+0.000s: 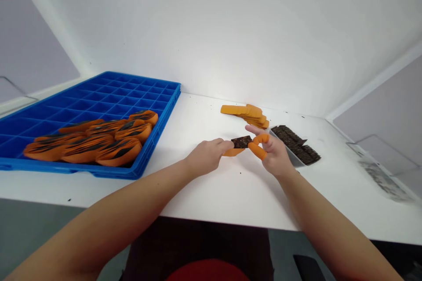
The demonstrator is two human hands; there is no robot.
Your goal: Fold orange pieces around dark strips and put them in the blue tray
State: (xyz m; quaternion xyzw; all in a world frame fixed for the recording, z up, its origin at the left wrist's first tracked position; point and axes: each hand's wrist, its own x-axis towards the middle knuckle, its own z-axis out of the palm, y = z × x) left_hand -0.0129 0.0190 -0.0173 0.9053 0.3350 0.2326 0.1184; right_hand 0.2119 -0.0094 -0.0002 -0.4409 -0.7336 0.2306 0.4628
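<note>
Over the white table, my left hand (208, 156) is closed, pinching an orange paper piece (234, 152) and the left end of a dark brown flat piece (241, 142). The brown piece lies above the orange paper. At its right end, the thumb and index finger of my right hand (273, 153) pinch the brown piece; both wear orange finger covers. The other right fingers are stretched out. Beyond my hands lies a fanned stack of orange paper pieces (252, 116). Right beside my right hand, a container (294, 158) holds rows of similar dark pieces (293, 141).
A blue divided tray (167, 118) stands at the left, with several orange-and-dark bundles (120, 151) in its near compartments. At the far right is a clear container (387, 180). White panels (211, 30) rise behind the table (211, 197). Dark crumbs dot the tabletop.
</note>
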